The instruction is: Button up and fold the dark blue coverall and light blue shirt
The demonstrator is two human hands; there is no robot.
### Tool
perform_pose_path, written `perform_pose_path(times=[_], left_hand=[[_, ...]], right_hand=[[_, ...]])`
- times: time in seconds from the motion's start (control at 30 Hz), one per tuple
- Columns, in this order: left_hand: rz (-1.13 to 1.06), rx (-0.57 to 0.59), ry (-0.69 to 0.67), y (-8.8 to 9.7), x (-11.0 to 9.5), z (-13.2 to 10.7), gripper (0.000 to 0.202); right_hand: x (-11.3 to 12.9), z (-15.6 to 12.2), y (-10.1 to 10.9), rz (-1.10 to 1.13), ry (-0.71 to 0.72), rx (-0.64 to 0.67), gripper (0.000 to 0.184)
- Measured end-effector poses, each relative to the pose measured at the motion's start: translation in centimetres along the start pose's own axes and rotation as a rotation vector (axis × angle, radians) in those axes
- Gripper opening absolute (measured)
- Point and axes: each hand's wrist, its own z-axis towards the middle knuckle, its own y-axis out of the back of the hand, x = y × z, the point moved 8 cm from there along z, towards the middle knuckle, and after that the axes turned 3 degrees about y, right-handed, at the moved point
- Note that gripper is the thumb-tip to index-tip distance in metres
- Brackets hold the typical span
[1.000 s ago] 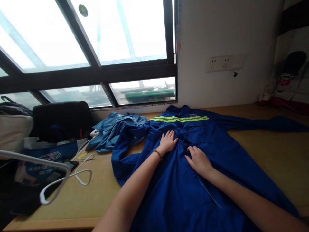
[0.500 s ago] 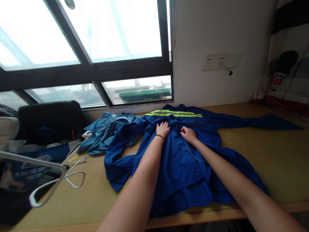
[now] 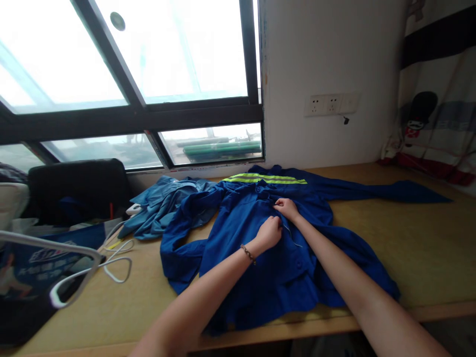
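Observation:
A dark blue work jacket [image 3: 238, 248] with a yellow-green and grey reflective stripe [image 3: 267, 179] across its chest lies spread on the table. Its right-hand sleeve stretches out straight, while the other is bent. My left hand [image 3: 269, 232], with a bracelet at the wrist, is closed on the jacket's front edge by the buttons. Just above and to the right, my right hand [image 3: 287, 208] pinches the same front edge. A pale loose thread [image 3: 293, 239] hangs below the hands, and a button [image 3: 298, 265] shows lower down. The fingertips of both hands are partly hidden.
Lighter blue crumpled clothing [image 3: 159, 208] lies left of the jacket, with a white iron-like object [image 3: 134, 209] against it. A white cable [image 3: 119, 265] loops over the table's left side. Bags [image 3: 67, 248] stand beyond the left edge. Behind are a window and wall sockets [image 3: 330, 104].
My left hand has moved down and right from the upper chest to the buttoned edge, and its fingers have closed there. My right hand stays pinched at nearly the same spot.

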Motion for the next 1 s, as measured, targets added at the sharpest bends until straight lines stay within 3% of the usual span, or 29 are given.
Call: perform_pose_path(times=[0.13,0.27,0.43,0.57,0.63,0.73,0.8,1.0], left_hand=[[-0.081,0.013,-0.099,0.4,-0.1,-2.5,0.016],[-0.087,0.031,-0.138,1.1,-0.6,-2.6,0.012],[-0.164,0.051,-0.137,1.0,-0.3,-2.5,0.010],[-0.353,0.035,-0.035,1.7,1.0,-2.3,0.010],[-0.513,0.107,0.068,1.7,1.9,-2.1,0.018],[-0.746,0.310,0.242,0.9,2.5,-2.4,0.029],[-0.841,0.413,0.299,0.6,2.4,-2.7,0.033],[-0.949,0.481,0.409,0.0,2.2,-3.8,0.038]], right_hand=[[0.8,-1.2,-0.4,0.135,0.026,0.117,0.023],[1.7,-4.7,0.1,0.297,0.058,0.213,0.033],[2.5,-7.8,1.8,0.465,0.029,0.208,0.026],[3.5,-8.2,2.5,0.551,-0.033,0.247,0.026],[4.1,-8.5,2.3,0.589,-0.069,0.332,0.029],[4.9,-9.4,1.7,0.630,-0.120,0.491,0.031],[5.1,-9.7,1.8,0.645,-0.141,0.522,0.029],[5.9,-10.5,1.8,0.625,-0.133,0.662,0.024]])
